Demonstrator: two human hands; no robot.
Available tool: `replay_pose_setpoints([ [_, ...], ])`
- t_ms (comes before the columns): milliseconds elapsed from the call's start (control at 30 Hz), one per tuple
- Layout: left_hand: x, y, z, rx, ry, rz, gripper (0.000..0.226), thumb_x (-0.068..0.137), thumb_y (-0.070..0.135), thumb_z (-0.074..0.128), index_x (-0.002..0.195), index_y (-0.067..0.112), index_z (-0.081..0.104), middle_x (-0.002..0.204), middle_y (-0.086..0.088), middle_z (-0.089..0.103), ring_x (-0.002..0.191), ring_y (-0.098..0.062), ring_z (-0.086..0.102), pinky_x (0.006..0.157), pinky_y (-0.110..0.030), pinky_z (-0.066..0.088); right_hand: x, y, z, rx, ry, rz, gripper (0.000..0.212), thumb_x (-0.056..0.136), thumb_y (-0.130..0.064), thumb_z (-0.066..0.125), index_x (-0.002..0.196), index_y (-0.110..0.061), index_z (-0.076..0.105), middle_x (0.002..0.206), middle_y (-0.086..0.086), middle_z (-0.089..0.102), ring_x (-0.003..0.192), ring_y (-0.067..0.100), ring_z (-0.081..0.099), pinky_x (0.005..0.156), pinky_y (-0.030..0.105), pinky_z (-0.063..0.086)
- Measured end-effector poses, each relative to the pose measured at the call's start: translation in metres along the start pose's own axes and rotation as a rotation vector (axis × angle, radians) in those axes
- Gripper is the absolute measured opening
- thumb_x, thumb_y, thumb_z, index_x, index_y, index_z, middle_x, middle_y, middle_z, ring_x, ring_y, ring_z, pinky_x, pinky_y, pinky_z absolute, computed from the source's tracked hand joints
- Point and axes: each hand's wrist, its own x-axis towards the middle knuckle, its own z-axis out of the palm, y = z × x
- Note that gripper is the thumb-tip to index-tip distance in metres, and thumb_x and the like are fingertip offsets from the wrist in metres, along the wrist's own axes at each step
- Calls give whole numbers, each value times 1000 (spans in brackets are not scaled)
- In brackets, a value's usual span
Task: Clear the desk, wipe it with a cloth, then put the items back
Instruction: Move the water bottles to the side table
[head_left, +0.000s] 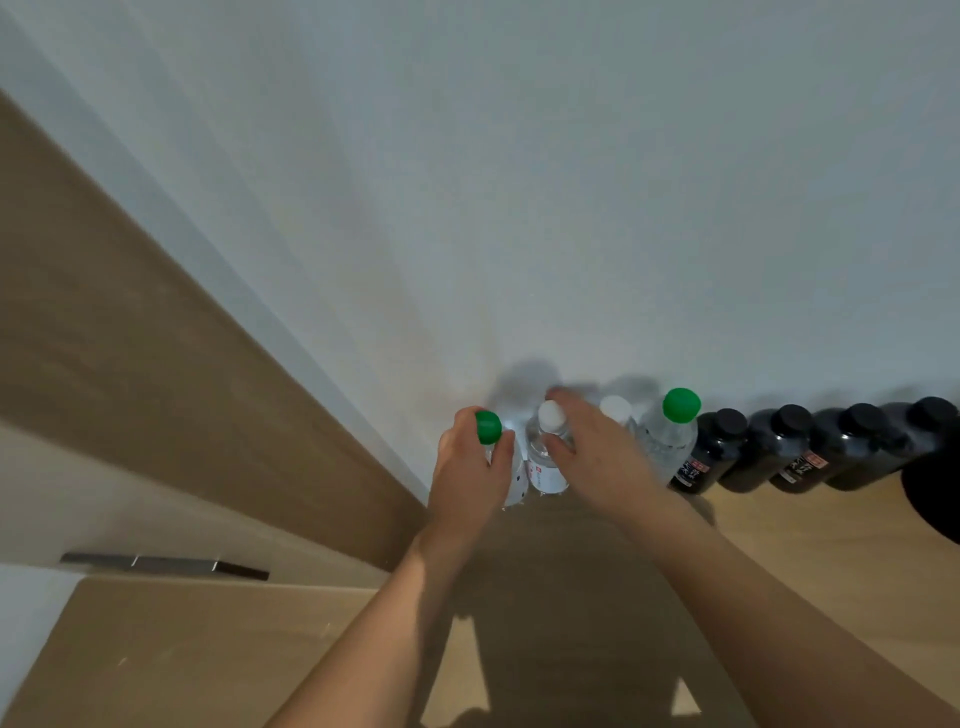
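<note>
A row of bottles stands against the white wall at the back of the wooden desk (810, 561). My left hand (467, 467) grips a clear bottle with a green cap (488, 427) at the row's left end. My right hand (597, 457) holds the neck of a clear bottle with a white cap (550, 415) beside it. Right of my hands stand another white-capped bottle (615, 408) and a second green-capped bottle (675, 421). Several dark bottles with black caps (779, 447) continue the row to the right.
A tall wooden panel (156, 338) runs along the left side. Below it lies a lower wooden surface (208, 649) with a dark metal strip (166, 565). A black object (935, 493) shows at the right edge.
</note>
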Motion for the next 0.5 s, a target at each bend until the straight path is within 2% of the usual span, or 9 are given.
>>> replay_pose_setpoints([
  [100,-1,-12,3,-37,40,73,19,98,26,63,113,21,52,100,4,60,97,-22,58,84,-38,51,-1,6,5,52,49,13,37,98,-32,57,133,-31,46,115,-7,61,102,18,60,84,36,49],
  [200,-6,-16,11,-66,74,83,23,99,27,63,116,24,49,103,1,60,95,-20,59,85,-40,52,0,9,10,73,116,9,28,94,-37,60,119,-29,52,96,-10,58,88,16,58,72,34,47],
  [367,-20,-22,10,-76,112,139,23,101,39,55,120,33,43,107,7,59,97,-13,61,84,-33,52,-2,15,17,42,123,-9,30,94,-39,60,121,-28,51,97,-4,61,85,20,59,71,40,51],
  [433,-24,-23,6,-43,91,139,26,101,44,51,122,30,46,105,8,60,93,-13,62,80,-35,54,-6,16,15,52,111,-15,33,94,-41,61,123,-28,52,97,-4,62,84,18,59,72,39,51],
  [500,-34,-21,5,-33,137,129,32,101,48,48,123,24,49,103,7,62,90,-15,64,77,-38,54,-14,17,11,58,88,-25,35,94,-41,62,125,-29,53,93,-6,61,82,16,59,73,39,51],
])
